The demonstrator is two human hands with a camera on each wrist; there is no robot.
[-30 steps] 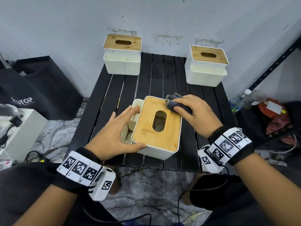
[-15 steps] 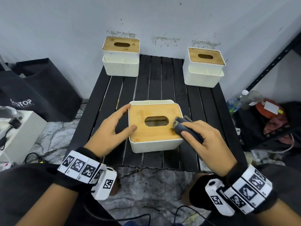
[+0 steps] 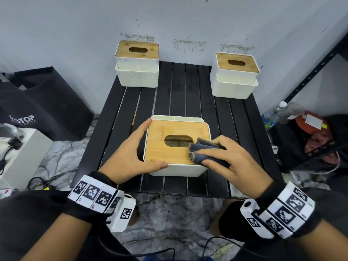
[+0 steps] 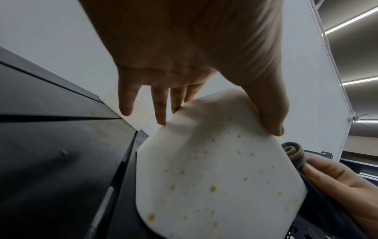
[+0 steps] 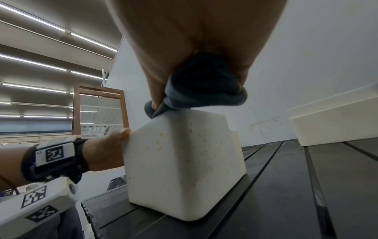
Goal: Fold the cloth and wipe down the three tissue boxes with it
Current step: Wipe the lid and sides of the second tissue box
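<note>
A white tissue box [image 3: 177, 170] with a bamboo lid [image 3: 165, 151] and an oval slot stands near the table's front edge; its speckled white wall [image 4: 214, 177] [image 5: 184, 161] shows in both wrist views. My left hand [image 3: 131, 153] braces the box's left side, fingers straight along the wall and thumb along the front edge. My right hand [image 3: 226, 157] grips a folded dark grey cloth [image 3: 203, 151] [image 5: 202, 87] [image 4: 292, 152] and presses it on the lid's front right corner. Two more such tissue boxes stand at the back left [image 3: 137, 64] and back right [image 3: 235, 76].
The black slatted table [image 3: 188, 98] stands against a grey wall. A black bag [image 3: 37, 102] and a white unit sit on the floor at left. A black shelf post [image 3: 310, 68], bottles and a red bag [image 3: 310, 129] are at right. Cables hang below my wrists.
The near box was turned from skewed to square with the table. My right hand slid the cloth from the lid's far right corner to its front right corner. My left hand shifted along the box's left side.
</note>
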